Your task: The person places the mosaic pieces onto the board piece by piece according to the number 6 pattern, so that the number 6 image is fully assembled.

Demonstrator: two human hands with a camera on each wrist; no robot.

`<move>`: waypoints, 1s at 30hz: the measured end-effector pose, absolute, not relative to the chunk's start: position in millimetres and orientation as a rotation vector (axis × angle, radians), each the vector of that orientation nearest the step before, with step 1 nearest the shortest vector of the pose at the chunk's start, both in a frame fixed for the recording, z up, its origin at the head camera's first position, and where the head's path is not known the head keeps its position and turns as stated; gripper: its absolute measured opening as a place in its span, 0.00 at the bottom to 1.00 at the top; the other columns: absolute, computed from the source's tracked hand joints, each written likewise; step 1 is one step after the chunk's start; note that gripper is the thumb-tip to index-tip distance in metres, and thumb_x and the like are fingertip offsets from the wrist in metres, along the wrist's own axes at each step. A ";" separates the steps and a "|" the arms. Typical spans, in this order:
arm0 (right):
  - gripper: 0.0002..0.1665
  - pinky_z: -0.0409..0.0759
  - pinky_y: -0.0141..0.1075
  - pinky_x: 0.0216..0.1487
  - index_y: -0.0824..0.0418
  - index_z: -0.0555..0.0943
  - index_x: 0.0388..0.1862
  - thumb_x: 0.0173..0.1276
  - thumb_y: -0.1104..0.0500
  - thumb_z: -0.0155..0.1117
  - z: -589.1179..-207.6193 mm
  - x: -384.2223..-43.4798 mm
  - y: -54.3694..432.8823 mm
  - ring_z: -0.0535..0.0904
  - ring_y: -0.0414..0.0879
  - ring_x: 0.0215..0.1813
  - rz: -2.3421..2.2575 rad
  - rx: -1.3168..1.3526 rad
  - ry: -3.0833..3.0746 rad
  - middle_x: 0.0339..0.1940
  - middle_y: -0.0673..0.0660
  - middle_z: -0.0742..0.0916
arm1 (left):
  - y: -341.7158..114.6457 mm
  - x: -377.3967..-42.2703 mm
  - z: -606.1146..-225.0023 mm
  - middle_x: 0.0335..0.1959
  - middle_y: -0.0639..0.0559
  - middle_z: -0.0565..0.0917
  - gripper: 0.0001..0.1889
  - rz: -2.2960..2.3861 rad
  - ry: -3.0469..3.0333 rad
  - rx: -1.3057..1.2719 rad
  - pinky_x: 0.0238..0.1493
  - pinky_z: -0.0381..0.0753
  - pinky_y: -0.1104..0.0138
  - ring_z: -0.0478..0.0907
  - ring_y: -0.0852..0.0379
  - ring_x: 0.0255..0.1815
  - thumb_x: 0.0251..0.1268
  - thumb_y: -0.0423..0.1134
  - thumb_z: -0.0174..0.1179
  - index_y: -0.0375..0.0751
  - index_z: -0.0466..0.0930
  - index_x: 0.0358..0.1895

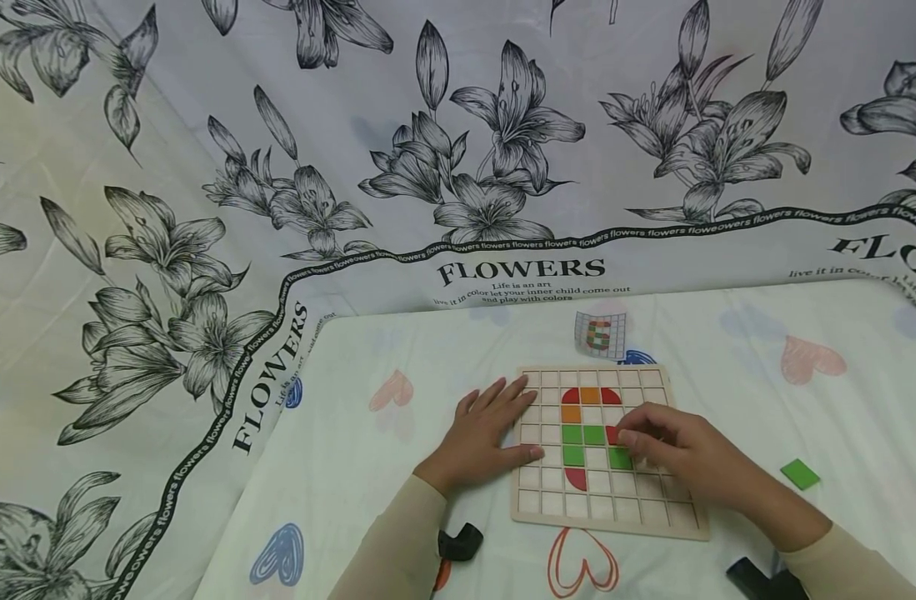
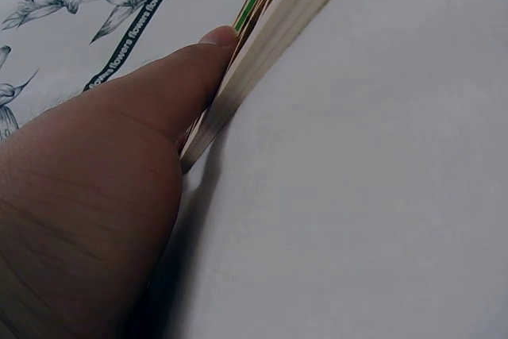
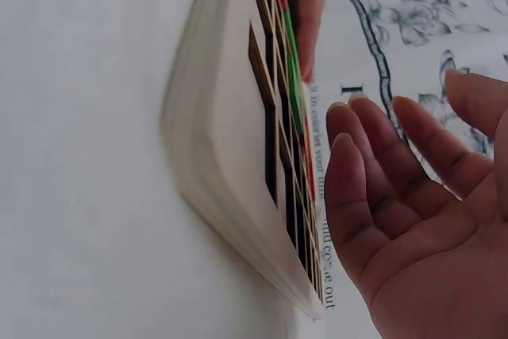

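A pale wooden grid board (image 1: pixel 536 504) lies on the table covering, with red, orange and green tiles in some cells. My left hand (image 1: pixel 483 437) rests on its left edge, fingers spread; in the left wrist view the thumb (image 2: pixel 194 69) lies along the board's side. Over the right part is my right hand (image 1: pixel 690 454), thumb and index fingertips beside a red tile (image 1: pixel 613 435) that they partly cover. A green tile (image 1: pixel 620 458) sits just below that one. In the right wrist view the right-hand fingers (image 3: pixel 381 164) are loosely bent, with nothing visible between them and the thumb.
A loose green tile (image 1: pixel 800 474) lies right of the board. Behind the board stands a small card (image 1: pixel 600 335) with a coloured grid pattern. Black objects (image 1: pixel 461 542) show by both wrists. A flower-printed cloth (image 1: pixel 503 167) hangs behind the heart-patterned covering (image 1: pixel 397 492).
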State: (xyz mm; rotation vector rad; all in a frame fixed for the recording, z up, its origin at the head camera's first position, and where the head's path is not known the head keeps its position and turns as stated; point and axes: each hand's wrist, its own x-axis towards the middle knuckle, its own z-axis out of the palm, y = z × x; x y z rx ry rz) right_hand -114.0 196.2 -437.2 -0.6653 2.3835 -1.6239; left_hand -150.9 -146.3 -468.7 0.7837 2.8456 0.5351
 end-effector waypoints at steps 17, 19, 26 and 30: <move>0.23 0.86 0.40 0.50 0.73 0.76 0.67 0.94 0.60 0.39 -427.9 -113.9 214.1 0.88 0.54 0.54 -1.786 -0.722 2.198 0.57 0.67 0.86 | -146.0 -151.3 -469.2 0.90 0.69 0.46 0.47 0.540 2.847 0.792 0.83 0.40 0.43 0.37 0.58 0.89 0.74 0.77 0.53 0.64 0.56 0.90; 0.26 0.86 0.39 0.51 0.73 0.75 0.69 0.94 0.59 0.34 -426.9 -113.8 217.6 0.88 0.54 0.55 -1.791 -0.729 2.198 0.58 0.67 0.86 | -145.7 -151.2 -469.0 0.90 0.69 0.46 0.47 0.542 2.845 0.786 0.83 0.40 0.43 0.37 0.58 0.89 0.74 0.78 0.53 0.64 0.56 0.90; 0.32 0.85 0.37 0.54 0.71 0.74 0.74 0.95 0.54 0.27 -424.3 -112.9 229.9 0.86 0.53 0.56 -1.740 -0.690 2.256 0.61 0.64 0.85 | -145.9 -150.9 -467.8 0.90 0.68 0.46 0.47 0.542 2.845 0.796 0.83 0.40 0.42 0.37 0.58 0.89 0.74 0.77 0.53 0.63 0.56 0.90; 0.34 0.84 0.37 0.55 0.71 0.72 0.75 0.94 0.54 0.23 -425.5 -112.9 238.9 0.85 0.54 0.58 -1.757 -0.705 2.234 0.62 0.67 0.84 | -146.2 -150.8 -467.4 0.90 0.66 0.47 0.46 0.544 2.846 0.818 0.83 0.41 0.41 0.38 0.56 0.90 0.75 0.76 0.54 0.62 0.56 0.90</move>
